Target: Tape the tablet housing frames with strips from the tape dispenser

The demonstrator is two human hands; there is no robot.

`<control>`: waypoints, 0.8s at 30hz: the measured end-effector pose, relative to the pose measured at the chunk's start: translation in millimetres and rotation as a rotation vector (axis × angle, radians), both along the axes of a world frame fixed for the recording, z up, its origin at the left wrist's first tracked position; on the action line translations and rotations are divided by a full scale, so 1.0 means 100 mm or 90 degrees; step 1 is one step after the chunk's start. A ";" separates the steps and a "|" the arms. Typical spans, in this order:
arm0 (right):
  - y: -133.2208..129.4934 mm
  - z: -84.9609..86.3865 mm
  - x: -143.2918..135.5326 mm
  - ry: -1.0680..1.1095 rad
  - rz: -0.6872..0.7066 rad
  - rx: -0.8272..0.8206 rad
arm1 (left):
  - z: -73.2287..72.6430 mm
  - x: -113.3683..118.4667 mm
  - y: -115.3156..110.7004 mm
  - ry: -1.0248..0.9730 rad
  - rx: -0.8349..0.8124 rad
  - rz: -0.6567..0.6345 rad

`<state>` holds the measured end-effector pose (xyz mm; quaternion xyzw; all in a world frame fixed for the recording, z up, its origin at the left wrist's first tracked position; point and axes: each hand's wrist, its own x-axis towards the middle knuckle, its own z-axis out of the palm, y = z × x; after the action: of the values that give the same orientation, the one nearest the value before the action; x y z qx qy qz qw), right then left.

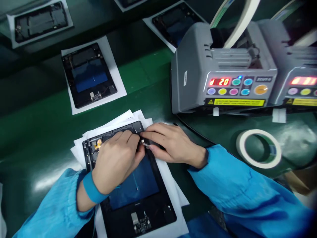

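Note:
An open black tablet housing (158,205) with a blue battery panel (146,181) lies on stacked white sheets (182,224). My left hand (117,155), with a blue band at the wrist, rests over its upper part, fingers bent and pinched near the top right corner. From the right, my right hand (173,143) meets it there, thumb and fingers closed on a small pale piece (144,142) at the housing's edge. What my left fingertips hold is hidden behind the hand. An orange flex part (98,144) shows left of my left hand.
Another open tablet (90,76) lies on white paper beyond the hands, with more tablets (41,21) farther back. Two grey tape dispensers (193,72) with lit displays stand at the right. A tape roll (240,148) lies before them; a black cable (195,131) runs nearby.

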<state>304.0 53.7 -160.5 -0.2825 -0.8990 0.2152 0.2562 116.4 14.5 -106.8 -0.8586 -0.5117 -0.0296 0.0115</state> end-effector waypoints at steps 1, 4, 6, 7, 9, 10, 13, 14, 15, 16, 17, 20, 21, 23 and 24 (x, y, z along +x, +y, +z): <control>-0.01 0.00 0.00 -0.002 -0.002 0.002 | 0.01 0.01 -0.01 0.007 0.001 0.007; -0.02 0.01 0.00 -0.009 -0.010 0.006 | 0.03 0.00 -0.05 0.016 -0.005 0.024; -0.03 0.02 0.00 -0.013 -0.013 0.003 | 0.03 -0.01 -0.08 0.002 -0.017 0.041; -0.04 0.02 0.00 -0.014 -0.012 0.000 | 0.02 -0.02 -0.09 -0.013 -0.022 0.051; -0.03 0.03 0.00 -0.011 -0.010 -0.006 | 0.00 -0.03 -0.10 -0.059 -0.022 0.064; -0.03 0.03 0.00 -0.009 -0.010 -0.008 | -0.02 -0.03 -0.11 -0.086 -0.022 0.068; -0.02 0.04 0.01 -0.002 -0.004 -0.021 | -0.05 -0.06 -0.10 -0.172 -0.050 0.075; -0.01 0.03 0.01 0.005 0.001 -0.029 | -0.06 -0.07 -0.09 -0.197 -0.066 0.075; -0.01 0.02 0.02 0.013 0.005 -0.036 | -0.06 -0.08 -0.09 -0.218 -0.078 0.074; 0.00 0.01 0.03 0.023 0.009 -0.043 | -0.07 -0.09 -0.08 -0.236 -0.087 0.070; 0.01 0.00 0.03 0.033 0.012 -0.049 | -0.07 -0.09 -0.07 -0.248 -0.091 0.065; 0.02 -0.03 0.04 0.060 0.024 -0.065 | -0.10 -0.11 -0.05 -0.270 -0.102 0.049; 0.02 -0.03 0.04 0.068 0.026 -0.069 | -0.11 -0.11 -0.05 -0.274 -0.106 0.046; 0.03 -0.04 0.04 0.080 0.026 -0.071 | -0.13 -0.11 -0.06 -0.278 -0.114 0.042; 0.03 -0.04 0.04 0.082 0.025 -0.070 | -0.14 -0.10 -0.06 -0.278 -0.116 0.041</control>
<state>307.9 56.5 -164.4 -0.2641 -0.8730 0.2865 0.2934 105.9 8.3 -121.1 -0.8123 -0.5299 -0.1680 -0.1764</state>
